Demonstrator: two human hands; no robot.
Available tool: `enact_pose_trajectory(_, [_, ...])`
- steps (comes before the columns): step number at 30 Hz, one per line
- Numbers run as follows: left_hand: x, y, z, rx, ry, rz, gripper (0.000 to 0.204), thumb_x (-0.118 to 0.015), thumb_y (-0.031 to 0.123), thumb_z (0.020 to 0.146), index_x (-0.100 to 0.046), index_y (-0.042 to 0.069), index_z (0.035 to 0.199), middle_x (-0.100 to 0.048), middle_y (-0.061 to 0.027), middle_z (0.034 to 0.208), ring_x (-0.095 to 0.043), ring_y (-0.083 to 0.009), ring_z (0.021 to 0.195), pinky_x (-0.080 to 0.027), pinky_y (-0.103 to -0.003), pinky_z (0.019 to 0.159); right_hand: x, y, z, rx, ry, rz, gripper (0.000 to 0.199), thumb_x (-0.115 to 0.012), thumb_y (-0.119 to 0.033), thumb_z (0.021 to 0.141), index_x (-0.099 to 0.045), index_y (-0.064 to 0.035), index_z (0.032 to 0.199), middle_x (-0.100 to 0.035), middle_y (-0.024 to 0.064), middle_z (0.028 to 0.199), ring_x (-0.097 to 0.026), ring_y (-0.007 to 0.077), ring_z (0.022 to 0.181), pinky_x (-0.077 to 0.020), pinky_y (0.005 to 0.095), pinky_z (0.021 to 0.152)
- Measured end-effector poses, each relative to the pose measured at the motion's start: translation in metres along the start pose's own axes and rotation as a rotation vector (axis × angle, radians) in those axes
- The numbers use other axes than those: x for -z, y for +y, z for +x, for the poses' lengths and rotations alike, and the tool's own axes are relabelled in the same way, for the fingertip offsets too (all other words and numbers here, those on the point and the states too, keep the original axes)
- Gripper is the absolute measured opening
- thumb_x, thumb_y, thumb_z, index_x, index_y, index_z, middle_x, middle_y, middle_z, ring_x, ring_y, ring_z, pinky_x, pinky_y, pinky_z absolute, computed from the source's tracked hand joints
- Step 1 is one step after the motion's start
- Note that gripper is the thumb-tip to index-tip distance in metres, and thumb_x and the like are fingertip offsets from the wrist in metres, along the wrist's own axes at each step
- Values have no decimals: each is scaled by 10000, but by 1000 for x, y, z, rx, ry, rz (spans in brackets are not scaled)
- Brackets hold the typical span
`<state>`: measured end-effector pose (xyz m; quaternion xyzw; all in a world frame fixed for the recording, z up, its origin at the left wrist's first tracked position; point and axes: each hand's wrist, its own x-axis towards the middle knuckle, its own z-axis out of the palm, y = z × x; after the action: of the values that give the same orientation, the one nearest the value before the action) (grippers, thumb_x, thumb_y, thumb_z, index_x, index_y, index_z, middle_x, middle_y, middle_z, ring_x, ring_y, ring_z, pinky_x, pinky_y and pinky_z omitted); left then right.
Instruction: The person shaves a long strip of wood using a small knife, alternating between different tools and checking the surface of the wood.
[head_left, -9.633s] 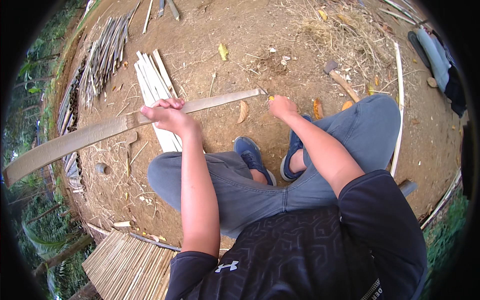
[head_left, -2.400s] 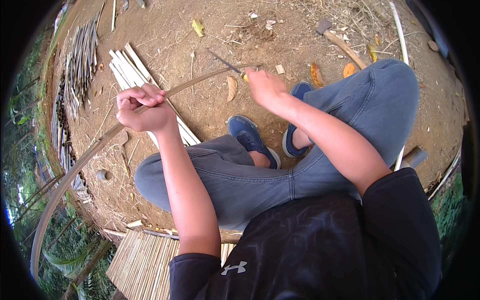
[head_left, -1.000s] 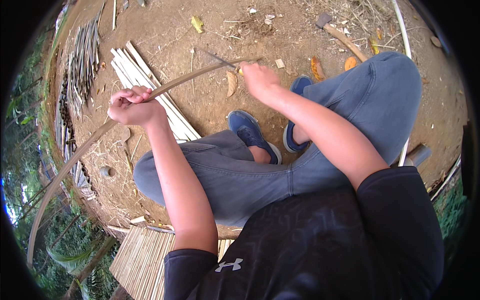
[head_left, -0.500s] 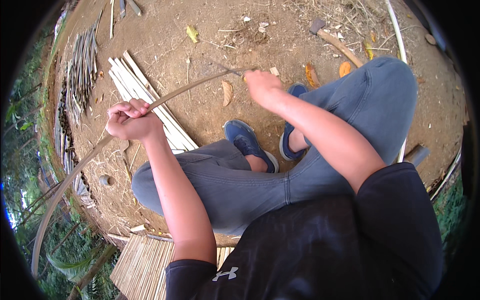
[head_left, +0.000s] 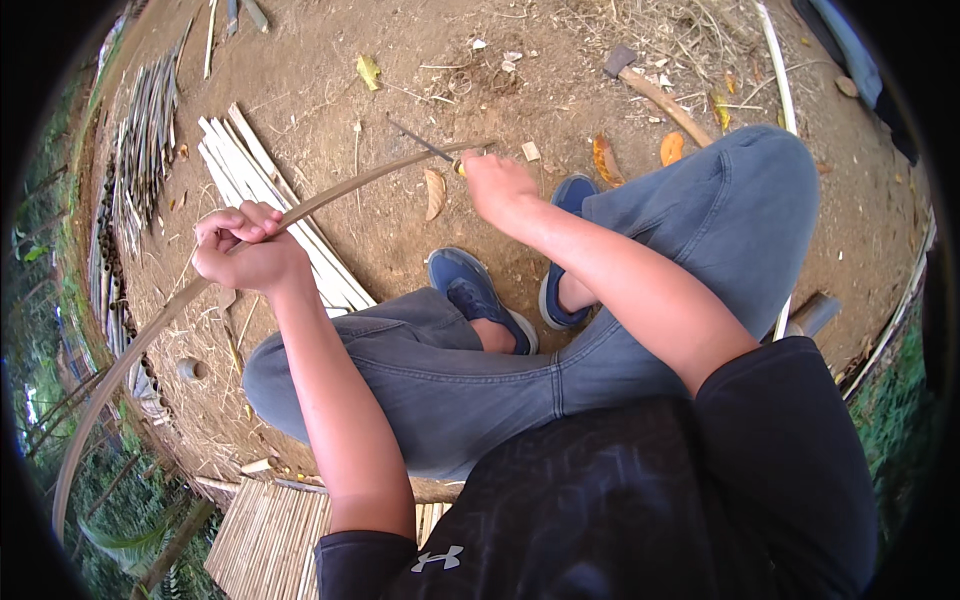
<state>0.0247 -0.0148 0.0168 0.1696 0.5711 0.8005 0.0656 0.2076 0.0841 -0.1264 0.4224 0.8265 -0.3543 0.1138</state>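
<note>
You sit cross-legged on bare ground, seen from above, in grey trousers and two blue shoes [head_left: 478, 295]. You work one long bamboo strip [head_left: 330, 195], thin and bowed, that runs from the far middle of the scene down past your left side to the near left edge.

Your left hand [head_left: 245, 250] has its grip closed around the strip, fingers curled over it, at the left above your knee. Your right hand [head_left: 500, 185] is closed at the far end of the strip, its grip shut on what looks like one knife [head_left: 425, 145], whose thin dark blade points away to the far left. Whether the blade touches the strip cannot be told.

Just behind the strip, on the far left, lies one bundle of pale split slats [head_left: 265, 210], side by side on the ground; they are too tightly packed to count. Farther left lies one heap of darker sticks [head_left: 140, 150]. One hammer-like tool [head_left: 650, 85] with a wooden handle rests on the far right, near two orange leaves [head_left: 640, 155]. One yellow leaf [head_left: 368, 70] lies far off in the middle. One woven bamboo mat [head_left: 270, 530] shows at the near left, below your elbow.

The ground [head_left: 330, 60] is brown packed earth, strewn with shavings and dry grass. This is outdoors: green plants [head_left: 60, 470] edge the left side.
</note>
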Motion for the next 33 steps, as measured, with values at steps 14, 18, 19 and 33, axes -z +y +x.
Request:
enact_pose_trajectory(14, [4,-4,4,-39,34,52,330,-350,328,815,-444,81,616,-338,-22,463,-345,-156,414,-339,-295,420,6,1,-2,33,-27,-66,218,-471,17,944,-564,19,1142,-691,182,979,-711,259,895,-604,338,695])
enact_pose_trajectory(18, [10,-3,7,0,6,21,326,-358,330,813,-450,83,620,-337,-21,464,-352,-164,418,-365,-309,437,9,-11,-3,41,-48,-78,251,-502,26,931,-557,15,1175,-688,178,1007,-707,241,917,-605,343,702])
enact_pose_trajectory(19, [10,-3,7,-12,22,34,326,-360,331,812,-449,85,617,-337,-20,464,-353,-164,422,-370,-313,444,14,-20,-11,53,-64,-75,256,-505,22,931,-556,12,1182,-689,175,1016,-707,240,928,-605,348,703])
enact_pose_trajectory(33, [9,-7,13,-14,101,80,301,-355,310,812,-445,93,623,-342,-23,470,-380,-172,457,-380,-333,489,6,-12,-3,90,-30,-34,234,-465,-4,933,-563,17,1145,-701,190,1025,-704,292,967,-590,406,752])
